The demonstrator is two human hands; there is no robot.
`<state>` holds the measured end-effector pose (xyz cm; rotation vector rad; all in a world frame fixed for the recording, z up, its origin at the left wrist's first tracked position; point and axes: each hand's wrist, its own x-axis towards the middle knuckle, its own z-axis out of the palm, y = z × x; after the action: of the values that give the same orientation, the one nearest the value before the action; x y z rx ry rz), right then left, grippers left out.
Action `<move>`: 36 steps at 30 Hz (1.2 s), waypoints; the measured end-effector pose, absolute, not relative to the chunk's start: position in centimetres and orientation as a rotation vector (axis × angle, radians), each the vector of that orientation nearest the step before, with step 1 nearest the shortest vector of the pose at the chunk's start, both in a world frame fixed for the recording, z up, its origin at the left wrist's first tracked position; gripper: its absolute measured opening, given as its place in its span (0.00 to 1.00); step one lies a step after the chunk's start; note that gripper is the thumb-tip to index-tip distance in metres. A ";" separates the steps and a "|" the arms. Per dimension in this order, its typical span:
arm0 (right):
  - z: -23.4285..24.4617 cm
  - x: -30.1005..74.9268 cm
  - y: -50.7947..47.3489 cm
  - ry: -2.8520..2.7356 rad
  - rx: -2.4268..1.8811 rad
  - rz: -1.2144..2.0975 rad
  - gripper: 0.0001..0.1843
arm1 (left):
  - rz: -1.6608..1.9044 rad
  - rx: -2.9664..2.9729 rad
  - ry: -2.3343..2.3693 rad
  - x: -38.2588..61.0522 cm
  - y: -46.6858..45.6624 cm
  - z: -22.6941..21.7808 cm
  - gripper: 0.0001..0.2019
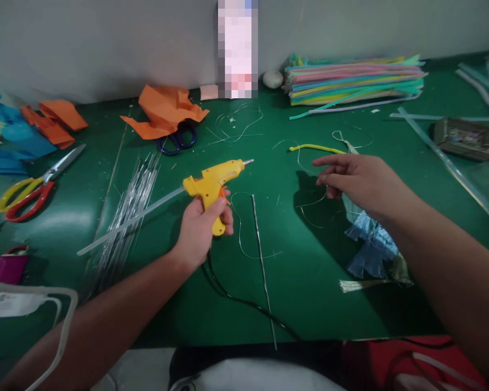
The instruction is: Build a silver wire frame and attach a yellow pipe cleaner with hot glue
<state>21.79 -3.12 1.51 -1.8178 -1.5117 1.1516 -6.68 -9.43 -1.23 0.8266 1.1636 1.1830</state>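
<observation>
A yellow hot glue gun [214, 182] is gripped by my left hand [204, 217], thumb and fingers around its handle and trigger. Its nozzle points right, and a long clear glue stick [132, 220] sticks out of the back. My right hand [350, 176] hovers over the table, index finger stretched out and the others loosely bent. Fine clear thread [312, 206] passes near its fingertips; I see no firm hold on it. Under that wrist lie blue and pale tassels [370, 244]. A yellow pipe cleaner [315, 146] lies just beyond. Between my hands rests a thin silvery wire [261, 255].
Bundled pipe cleaners [354, 81] lie at the back, near a white round object [273, 80]. Orange paper [167, 111] partly covers blue-handled scissors [177, 140]. Red-and-yellow scissors [41, 184] and a bunch of silvery wires [126, 206] are leftward. The black cord [244, 301] runs towards the front edge.
</observation>
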 end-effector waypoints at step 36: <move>1.7 15.4 -5.3 -2.628 -1.880 0.273 0.17 | 1.207 0.811 1.184 -6.6 -9.6 -1.1 0.11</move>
<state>15.40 -5.35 1.73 -1.8795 -2.6281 0.2728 -6.57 -9.61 -1.12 0.8107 1.1838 1.2075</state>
